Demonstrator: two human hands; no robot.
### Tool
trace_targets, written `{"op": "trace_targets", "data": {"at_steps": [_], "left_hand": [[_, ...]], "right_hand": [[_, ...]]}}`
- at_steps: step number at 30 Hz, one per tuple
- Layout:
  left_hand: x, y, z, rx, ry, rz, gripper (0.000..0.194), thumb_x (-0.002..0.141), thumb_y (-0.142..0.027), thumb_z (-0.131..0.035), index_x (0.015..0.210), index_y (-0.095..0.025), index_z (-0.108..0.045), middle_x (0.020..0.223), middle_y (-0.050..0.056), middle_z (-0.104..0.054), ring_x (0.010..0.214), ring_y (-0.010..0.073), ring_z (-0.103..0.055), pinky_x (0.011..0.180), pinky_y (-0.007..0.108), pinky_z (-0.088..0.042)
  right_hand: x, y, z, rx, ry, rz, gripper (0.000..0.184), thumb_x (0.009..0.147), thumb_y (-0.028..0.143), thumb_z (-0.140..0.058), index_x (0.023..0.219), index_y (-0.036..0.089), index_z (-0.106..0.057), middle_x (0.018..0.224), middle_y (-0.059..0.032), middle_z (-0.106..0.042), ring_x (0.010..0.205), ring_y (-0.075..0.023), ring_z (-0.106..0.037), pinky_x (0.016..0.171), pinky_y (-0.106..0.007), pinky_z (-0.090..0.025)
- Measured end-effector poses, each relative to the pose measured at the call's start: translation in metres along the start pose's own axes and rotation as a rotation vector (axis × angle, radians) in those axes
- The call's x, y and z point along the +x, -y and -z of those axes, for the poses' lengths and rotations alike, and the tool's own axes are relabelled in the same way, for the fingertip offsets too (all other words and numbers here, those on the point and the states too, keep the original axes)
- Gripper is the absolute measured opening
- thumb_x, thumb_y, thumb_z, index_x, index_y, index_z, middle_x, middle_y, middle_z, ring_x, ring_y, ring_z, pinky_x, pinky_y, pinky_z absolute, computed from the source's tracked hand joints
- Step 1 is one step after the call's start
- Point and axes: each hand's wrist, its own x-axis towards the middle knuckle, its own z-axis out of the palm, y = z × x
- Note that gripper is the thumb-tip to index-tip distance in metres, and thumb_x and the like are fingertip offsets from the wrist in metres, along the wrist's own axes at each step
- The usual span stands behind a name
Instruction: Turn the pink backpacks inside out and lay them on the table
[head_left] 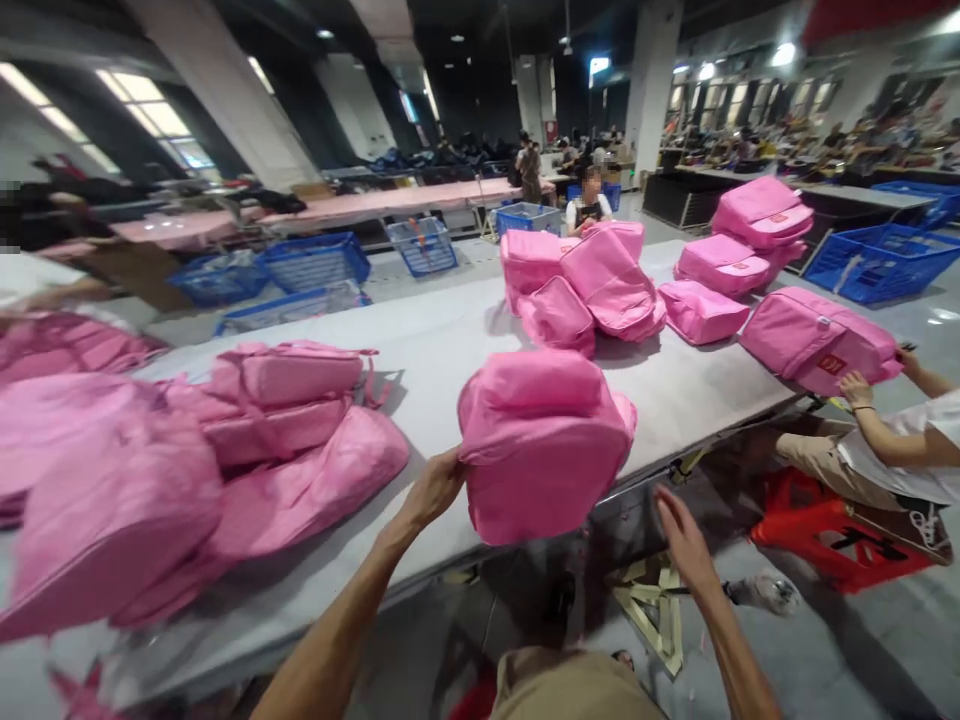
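Note:
A pink backpack point(536, 450) is held up at the table's near edge, its plain panel facing me. My left hand point(439, 487) grips its left side, with the fingers partly hidden behind the fabric. To the right of the bag, apart from it, my right hand point(679, 525) hangs in the air past the table edge, fingers stretched out and nothing in them. Several flattened pink backpacks point(300, 450) lie heaped to the left on the white table point(427, 340). Beyond the held bag stands a group of filled-out pink backpacks point(611, 280).
At right, a co-worker's hands point(855, 390) hold another pink backpack point(817, 335). A red bag point(840, 530) sits on the floor below. Blue crates point(315, 265) stand beyond the table, and one blue basket point(881, 262) at far right. Another person point(589, 205) sits across the table.

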Motion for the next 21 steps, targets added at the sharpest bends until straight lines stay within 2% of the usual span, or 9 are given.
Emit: {"op": "trace_targets", "data": {"at_steps": [1, 4, 6, 8, 10, 13, 15, 18, 21], "left_hand": [[-0.013, 0.006, -0.01, -0.006, 0.046, -0.018, 0.026, 0.096, -0.04, -0.061, 0.096, -0.022, -0.08, 0.088, 0.004, -0.081, 0.084, 0.0263, -0.071, 0.079, 0.034, -0.058], [-0.042, 0.024, -0.04, -0.023, 0.041, -0.023, 0.033, 0.094, -0.029, -0.052, 0.109, -0.02, -0.081, 0.111, 0.011, -0.086, 0.103, 0.0303, -0.077, 0.096, 0.042, -0.062], [-0.055, 0.036, -0.051, -0.012, -0.036, 0.009, 0.036, 0.095, -0.027, -0.051, 0.115, -0.019, -0.079, 0.118, 0.014, -0.084, 0.107, 0.0304, -0.076, 0.102, 0.045, -0.062], [-0.064, 0.048, -0.054, 0.005, -0.083, 0.036, 0.036, 0.096, -0.026, -0.052, 0.121, -0.019, -0.078, 0.123, 0.015, -0.082, 0.11, 0.0306, -0.076, 0.105, 0.046, -0.061], [-0.071, 0.059, -0.053, 0.013, -0.119, 0.047, 0.039, 0.098, -0.027, -0.055, 0.131, -0.019, -0.074, 0.13, 0.016, -0.08, 0.115, 0.0319, -0.075, 0.108, 0.048, -0.061], [-0.075, 0.073, -0.057, -0.003, -0.158, 0.042, 0.049, 0.102, -0.029, -0.054, 0.148, -0.018, -0.064, 0.143, 0.02, -0.075, 0.128, 0.0338, -0.073, 0.114, 0.052, -0.06], [-0.077, 0.078, -0.066, -0.035, -0.185, 0.011, 0.06, 0.103, -0.03, -0.056, 0.162, -0.016, -0.052, 0.157, 0.022, -0.067, 0.142, 0.0344, -0.068, 0.122, 0.054, -0.056], [-0.084, 0.076, -0.087, -0.059, -0.292, -0.008, 0.076, 0.105, -0.031, -0.06, 0.176, -0.018, -0.035, 0.177, 0.023, -0.05, 0.163, 0.0331, -0.052, 0.136, 0.056, -0.044], [-0.092, 0.061, -0.108, -0.042, -0.399, 0.063, 0.076, 0.112, -0.038, -0.059, 0.181, -0.024, -0.029, 0.184, 0.019, -0.043, 0.172, 0.0306, -0.041, 0.142, 0.056, -0.038]], "right_hand": [[0.021, 0.013, -0.015, 0.019, 0.064, -0.015, 0.082, 0.099, 0.087, -0.058, 0.144, 0.022, -0.075, 0.148, -0.0188, -0.077, 0.135, -0.0353, -0.073, 0.117, -0.056, -0.061], [0.069, 0.06, -0.068, -0.083, 0.268, 0.192, 0.09, 0.093, 0.085, -0.066, 0.158, 0.023, -0.065, 0.166, -0.0171, -0.064, 0.153, -0.0367, -0.058, 0.131, -0.06, -0.047], [0.085, 0.089, -0.097, -0.224, 0.289, 0.319, 0.092, 0.089, 0.083, -0.073, 0.158, 0.022, -0.064, 0.161, -0.0181, -0.066, 0.149, -0.0389, -0.058, 0.131, -0.062, -0.045], [0.092, 0.112, -0.116, -0.333, 0.289, 0.411, 0.086, 0.09, 0.081, -0.074, 0.149, 0.019, -0.068, 0.146, -0.0196, -0.073, 0.136, -0.0393, -0.063, 0.123, -0.061, -0.05], [0.093, 0.13, -0.13, -0.393, 0.31, 0.493, 0.078, 0.093, 0.08, -0.072, 0.141, 0.018, -0.069, 0.136, -0.0193, -0.075, 0.128, -0.0379, -0.066, 0.116, -0.056, -0.053], [0.094, 0.147, -0.145, -0.483, 0.365, 0.589, 0.08, 0.095, 0.076, -0.074, 0.153, 0.021, -0.062, 0.148, -0.0178, -0.072, 0.134, -0.0374, -0.065, 0.114, -0.051, -0.052], [0.096, 0.154, -0.153, -0.558, 0.392, 0.576, 0.074, 0.098, 0.072, -0.073, 0.153, 0.024, -0.062, 0.146, -0.0151, -0.074, 0.131, -0.0362, -0.066, 0.108, -0.048, -0.051], [0.102, 0.154, -0.162, -0.658, 0.351, 0.464, 0.053, 0.104, 0.069, -0.063, 0.128, 0.023, -0.07, 0.12, -0.0128, -0.079, 0.112, -0.0329, -0.069, 0.091, -0.041, -0.048], [0.107, 0.148, -0.165, -0.712, 0.266, 0.411, 0.052, 0.102, 0.073, -0.061, 0.111, 0.023, -0.066, 0.106, -0.0114, -0.077, 0.102, -0.0306, -0.067, 0.082, -0.037, -0.041]]}}
